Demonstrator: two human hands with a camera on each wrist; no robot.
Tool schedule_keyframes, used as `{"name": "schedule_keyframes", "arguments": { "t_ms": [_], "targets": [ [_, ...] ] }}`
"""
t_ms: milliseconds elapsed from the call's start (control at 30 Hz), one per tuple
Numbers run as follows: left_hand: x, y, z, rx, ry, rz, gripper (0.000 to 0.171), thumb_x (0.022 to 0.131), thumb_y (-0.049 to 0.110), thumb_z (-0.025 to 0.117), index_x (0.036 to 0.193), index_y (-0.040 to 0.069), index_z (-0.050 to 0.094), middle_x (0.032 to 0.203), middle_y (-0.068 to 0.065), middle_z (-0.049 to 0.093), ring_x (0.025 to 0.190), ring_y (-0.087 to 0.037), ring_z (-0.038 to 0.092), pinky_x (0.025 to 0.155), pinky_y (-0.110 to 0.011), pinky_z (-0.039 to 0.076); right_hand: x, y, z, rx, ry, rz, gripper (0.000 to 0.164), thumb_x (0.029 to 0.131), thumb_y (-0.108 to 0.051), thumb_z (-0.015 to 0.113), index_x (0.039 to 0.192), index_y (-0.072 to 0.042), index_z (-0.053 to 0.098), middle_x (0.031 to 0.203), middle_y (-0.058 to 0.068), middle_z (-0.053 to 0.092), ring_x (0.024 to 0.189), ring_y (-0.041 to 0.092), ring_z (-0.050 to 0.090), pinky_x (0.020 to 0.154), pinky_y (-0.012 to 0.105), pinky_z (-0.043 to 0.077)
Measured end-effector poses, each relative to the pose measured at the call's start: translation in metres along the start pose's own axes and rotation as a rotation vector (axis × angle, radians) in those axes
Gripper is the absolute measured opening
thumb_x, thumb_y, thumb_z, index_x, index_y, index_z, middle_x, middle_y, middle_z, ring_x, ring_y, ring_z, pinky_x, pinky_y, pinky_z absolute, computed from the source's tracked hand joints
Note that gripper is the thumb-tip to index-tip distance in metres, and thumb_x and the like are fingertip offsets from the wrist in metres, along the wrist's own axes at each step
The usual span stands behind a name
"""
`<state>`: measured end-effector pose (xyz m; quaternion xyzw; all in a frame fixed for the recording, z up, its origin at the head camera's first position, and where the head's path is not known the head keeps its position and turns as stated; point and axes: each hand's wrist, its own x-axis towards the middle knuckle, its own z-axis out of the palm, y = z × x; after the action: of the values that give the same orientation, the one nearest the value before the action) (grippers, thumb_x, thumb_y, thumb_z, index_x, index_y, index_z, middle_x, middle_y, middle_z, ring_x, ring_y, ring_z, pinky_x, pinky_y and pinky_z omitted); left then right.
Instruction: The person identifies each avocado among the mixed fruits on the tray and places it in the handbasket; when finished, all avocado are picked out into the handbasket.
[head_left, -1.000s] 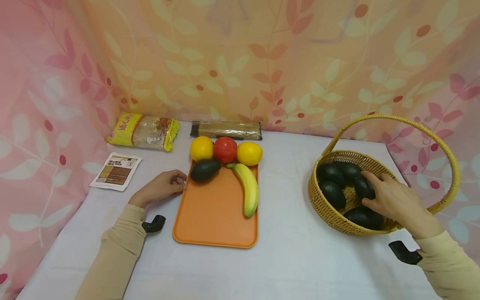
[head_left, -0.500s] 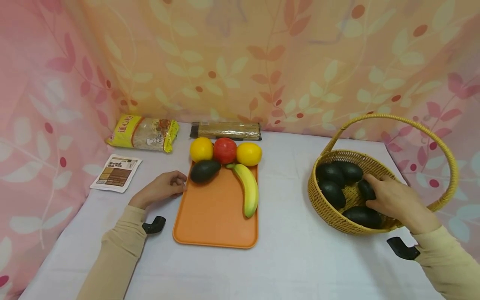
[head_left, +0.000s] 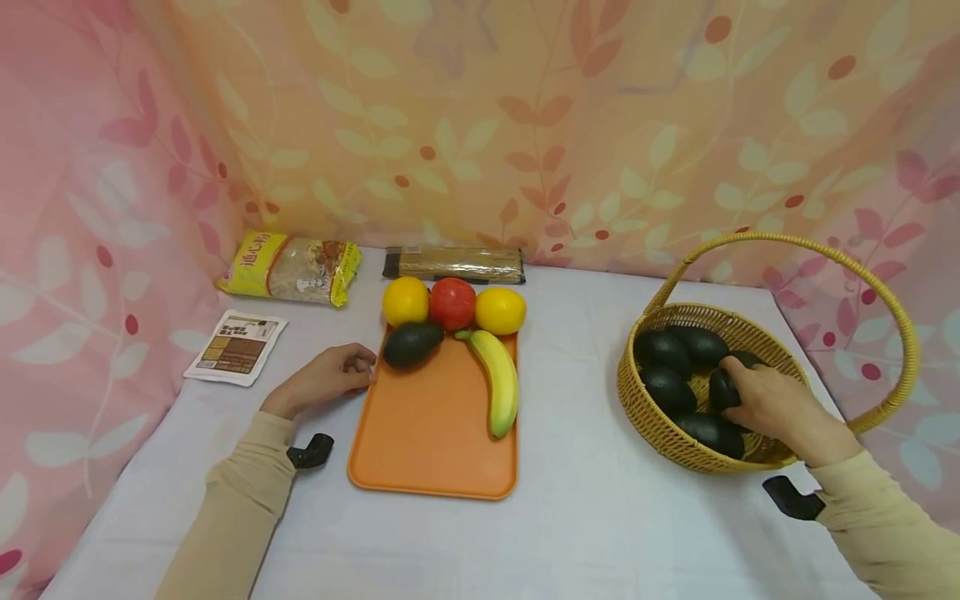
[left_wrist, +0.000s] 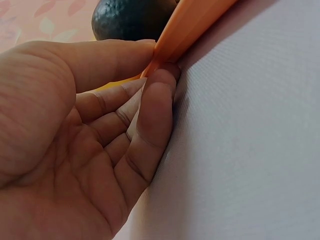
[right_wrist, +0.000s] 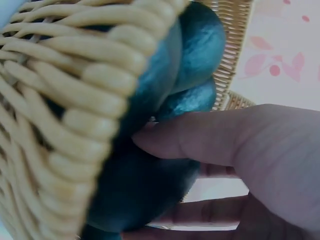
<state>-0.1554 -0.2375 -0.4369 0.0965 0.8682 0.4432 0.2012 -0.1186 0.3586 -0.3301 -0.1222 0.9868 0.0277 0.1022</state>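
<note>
My left hand [head_left: 322,379] pinches the left rim of an orange tray [head_left: 435,450], its thumb and forefinger meeting at the edge in the left wrist view. A dark avocado [head_left: 412,345] lies on the tray near that hand, beside a banana [head_left: 498,383]. Behind them sit a round yellow fruit [head_left: 406,301], a red apple [head_left: 452,303] and a lemon [head_left: 501,311]. Over at the right, my right hand [head_left: 772,408] reaches into a wicker basket [head_left: 637,421] and grips a dark avocado [right_wrist: 145,185]. Several other avocados [head_left: 667,390] lie around it; fingers partly hide the held one.
A yellow food bag [head_left: 292,267] lies at the back left, with a small white-and-brown packet [head_left: 236,348] in front of it. Behind the tray lies a long noodle pack [head_left: 454,264]. The basket's tall handle [head_left: 855,258] arches over its right side.
My right hand has shifted slightly left inside the basket with its avocado. The front avocado has slid left, and another shows behind the hand. My left hand stays at the tray.
</note>
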Motion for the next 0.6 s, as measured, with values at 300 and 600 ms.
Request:
{"name": "schedule_keyframes", "arguments": {
  "t_ms": [300,600],
  "targets": [
    [0.0001,-0.0009,-0.0003,-0.006,0.001,0.004,0.036,0.094,0.017,0.062,0.123,-0.003,0.055,0.091,-0.009,0.063,0.076,-0.017,0.057,0.067,-0.027,0.049,-0.0005,0.0020,0.0002,-0.013,-0.043,0.040,0.043,0.074,-0.015,0.079,0.095,0.008,0.048,0.073,0.016,0.059,0.065,0.030,0.057,0.065,0.052,0.050],
    [0.0010,-0.0023,0.0000,-0.003,-0.003,0.003,0.036,0.094,0.018,0.062,0.123,-0.002,0.055,0.090,-0.009,0.063,0.075,-0.017,0.057,0.066,-0.026,0.048,-0.0038,0.0042,0.0003,0.001,-0.080,0.077,0.037,0.074,-0.016,0.078,0.093,0.005,0.053,0.074,0.013,0.058,0.066,0.028,0.051,0.063,0.049,0.049]
  ]
}}
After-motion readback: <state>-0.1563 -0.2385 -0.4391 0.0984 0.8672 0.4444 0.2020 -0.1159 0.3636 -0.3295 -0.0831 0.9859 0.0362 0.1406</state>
